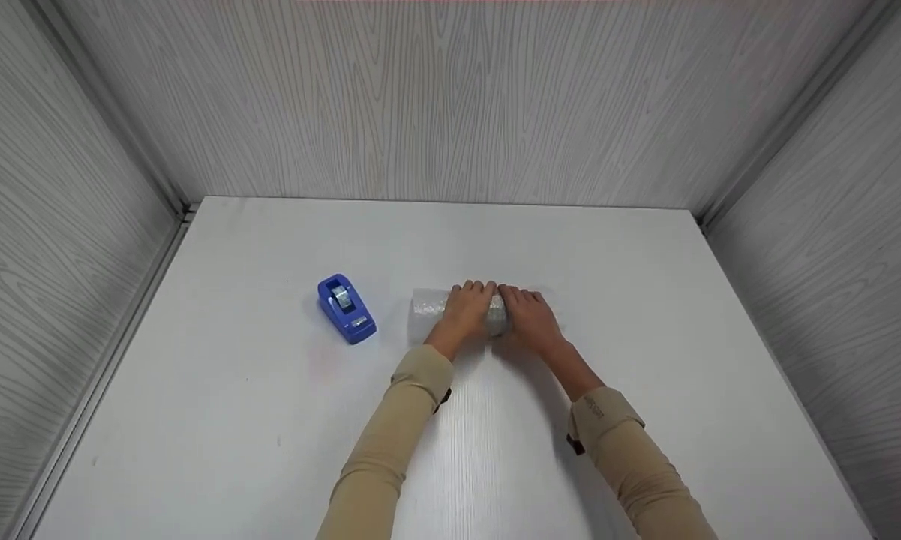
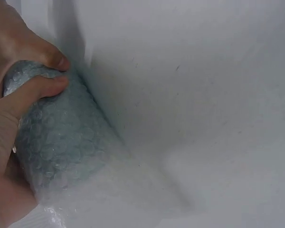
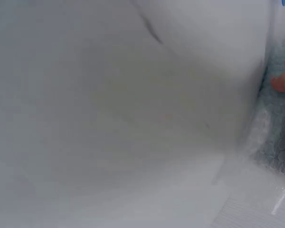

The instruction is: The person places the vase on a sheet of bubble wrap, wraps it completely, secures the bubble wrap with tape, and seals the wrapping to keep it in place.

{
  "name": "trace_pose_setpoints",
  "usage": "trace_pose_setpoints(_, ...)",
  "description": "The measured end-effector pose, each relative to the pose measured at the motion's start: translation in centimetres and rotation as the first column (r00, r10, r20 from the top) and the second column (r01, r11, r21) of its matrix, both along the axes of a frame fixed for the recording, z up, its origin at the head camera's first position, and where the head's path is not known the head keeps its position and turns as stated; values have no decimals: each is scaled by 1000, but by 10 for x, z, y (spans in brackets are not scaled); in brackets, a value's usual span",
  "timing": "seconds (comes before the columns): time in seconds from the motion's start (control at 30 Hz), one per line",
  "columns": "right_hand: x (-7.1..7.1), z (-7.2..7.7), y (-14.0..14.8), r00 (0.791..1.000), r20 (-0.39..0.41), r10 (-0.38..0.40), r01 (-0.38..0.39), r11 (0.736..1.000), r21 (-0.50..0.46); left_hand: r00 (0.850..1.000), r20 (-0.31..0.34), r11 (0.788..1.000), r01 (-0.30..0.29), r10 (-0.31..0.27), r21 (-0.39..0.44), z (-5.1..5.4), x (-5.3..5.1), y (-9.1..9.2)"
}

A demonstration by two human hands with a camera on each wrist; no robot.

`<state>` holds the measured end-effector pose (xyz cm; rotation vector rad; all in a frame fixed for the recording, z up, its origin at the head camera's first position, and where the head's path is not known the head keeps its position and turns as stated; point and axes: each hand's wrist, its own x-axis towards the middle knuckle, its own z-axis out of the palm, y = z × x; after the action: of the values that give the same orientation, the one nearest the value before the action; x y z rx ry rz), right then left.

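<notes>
A roll of clear bubble wrap (image 1: 497, 315) lies crosswise on the white table. Its left end sticks out past my left hand (image 1: 465, 311), which grips the middle of the roll from above. Close beside it, my right hand (image 1: 533, 321) holds the right part with fingers bent over the far side. In the left wrist view two thumbs press the near side of the bubble wrap (image 2: 61, 128), and a loose, flat flap runs out from it. Part of the bubble wrap (image 3: 273, 137) shows at the edge of the right wrist view. Whether anything is wrapped inside cannot be seen.
A blue tape dispenser (image 1: 347, 309) with a roll of tape stands on the white table (image 1: 232, 420), left of the bubble wrap. Grey wood-grain panels (image 1: 450, 105) close off the back and both sides.
</notes>
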<state>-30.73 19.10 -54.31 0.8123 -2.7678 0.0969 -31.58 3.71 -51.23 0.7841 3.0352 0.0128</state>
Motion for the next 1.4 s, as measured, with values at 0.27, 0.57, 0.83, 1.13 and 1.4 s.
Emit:
trace_pose_setpoints(0.27, -4, 7, 2, 999, 42, 35, -35, 999, 13, 989, -148, 989, -28, 7, -145, -14, 10, 4)
trace_pose_setpoints(0.57, -8, 11, 3, 995, 89, 53, -50, 998, -28, 881, -473, 998, -7, -20, -55, -36, 15, 3)
trace_pose_setpoints(0.83, -10, 18, 5, 972, 228, 60, -48, 997, -57, 892, -447, 998, 67, -68, -17, -29, 14, -1)
trace_pose_setpoints(1.13, 5, 12, -3, 996, 85, 35, -37, 999, 29, 911, -408, 999, 41, -48, -26, -24, 15, 1)
trace_pose_setpoints(1.4, 10, -3, -9, 993, -119, -22, 32, 996, 87, 962, -271, 998, 22, -35, -51, -19, 8, 3)
